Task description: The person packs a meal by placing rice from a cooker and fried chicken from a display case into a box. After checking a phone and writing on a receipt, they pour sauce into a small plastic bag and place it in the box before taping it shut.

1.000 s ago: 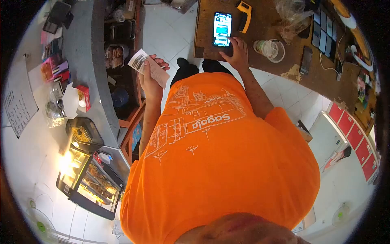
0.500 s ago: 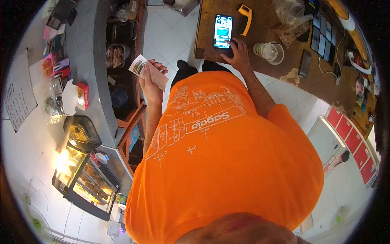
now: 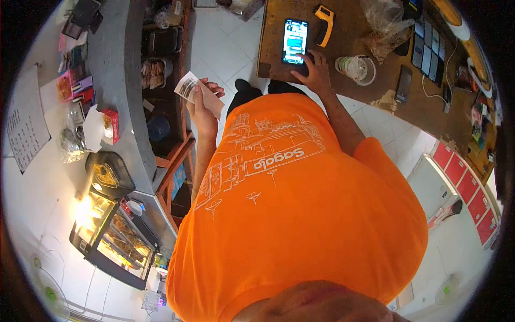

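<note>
My left hand is closed around a printed paper slip, thumb on top and fingers behind it. It hovers over the floor beside the wooden shelf. On the brown table, a smartphone lies face up with its screen lit, showing what looks like a chat. My right hand rests at the phone's lower right corner, fingers apart, with the fingertips at the screen's edge. A yellow and black handheld scanner-like device lies just beyond it. Right of that hand is a clear plastic cup.
More phones, a dark phone and a plastic bag occupy the table. To the left, a grey counter carries a red-and-white box and a lit food display. Shelves hold packed items below.
My left hand and the slip have shifted very slightly to the right. My right hand stays at the phone.
</note>
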Demonstrator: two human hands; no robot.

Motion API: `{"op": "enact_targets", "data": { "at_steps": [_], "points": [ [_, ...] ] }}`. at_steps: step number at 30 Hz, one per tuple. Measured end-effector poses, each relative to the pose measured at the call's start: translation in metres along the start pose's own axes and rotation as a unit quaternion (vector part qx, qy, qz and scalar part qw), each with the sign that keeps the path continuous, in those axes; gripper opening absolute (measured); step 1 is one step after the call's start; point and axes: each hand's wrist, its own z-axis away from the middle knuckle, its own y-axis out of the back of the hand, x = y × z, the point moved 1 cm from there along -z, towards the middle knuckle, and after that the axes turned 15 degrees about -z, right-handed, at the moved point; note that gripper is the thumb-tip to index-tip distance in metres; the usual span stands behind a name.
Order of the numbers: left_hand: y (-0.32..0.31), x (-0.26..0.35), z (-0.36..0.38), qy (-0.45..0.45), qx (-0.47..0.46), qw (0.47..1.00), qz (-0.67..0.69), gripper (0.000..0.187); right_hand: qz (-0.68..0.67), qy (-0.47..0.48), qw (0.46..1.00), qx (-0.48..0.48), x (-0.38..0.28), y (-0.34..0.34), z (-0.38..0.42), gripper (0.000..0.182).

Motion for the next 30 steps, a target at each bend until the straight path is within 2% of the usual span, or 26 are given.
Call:
{"op": "enact_targets", "data": {
  "at_steps": [7, 13, 19, 22, 30],
  "points": [
    [-0.002, -0.001, 0.0, 0.0, -0.003, 1.0, -0.004, 0.032, -0.011, -0.034, 0.999, -0.005, -0.005, 0.001, -0.001, 0.055],
    [-0.003, -0.002, 0.003, -0.001, -0.002, 1.0, -0.007, 0.033, -0.02, -0.011, 1.0, -0.002, -0.001, 0.0, -0.001, 0.056],
    [-0.004, -0.004, 0.007, 0.006, 0.004, 1.0, -0.008, 0.032, -0.016, -0.044, 0.998, -0.033, -0.003, 0.004, -0.001, 0.055],
    [-0.005, -0.004, 0.008, 0.005, 0.006, 1.0, -0.008, 0.032, -0.009, -0.02, 0.999, -0.027, -0.001, 0.005, -0.001, 0.055],
    [-0.006, -0.005, 0.012, 0.001, 0.011, 1.0, -0.003, 0.032, 0.007, -0.026, 0.999, -0.04, 0.002, 0.004, -0.001, 0.056]
  ]
}}
